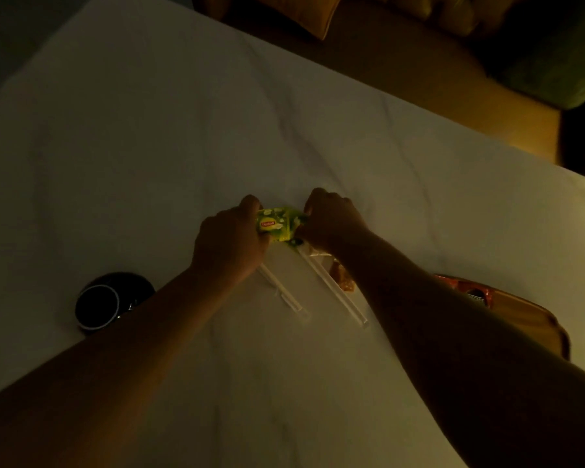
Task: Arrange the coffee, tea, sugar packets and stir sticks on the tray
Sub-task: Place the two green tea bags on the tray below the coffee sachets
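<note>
A yellow-green Lipton tea packet (278,225) is gripped at its left end by my left hand (230,241) and at its right end by my right hand (331,221), low over the white marble table (149,146). Two wrapped stir sticks lie on the table below the hands, one (284,293) under my left wrist, the other (335,288) to its right. A small brown packet (343,280) lies beside my right forearm. The wooden tray (534,315) sits at the right, half hidden by my right arm, with a red coffee packet (470,292) on it.
A black cup (98,304) on a dark saucer stands at the left, close to my left forearm. The table's far edge runs diagonally at the upper right. Beyond it are an orange cushion (314,15) and a green seat (554,72).
</note>
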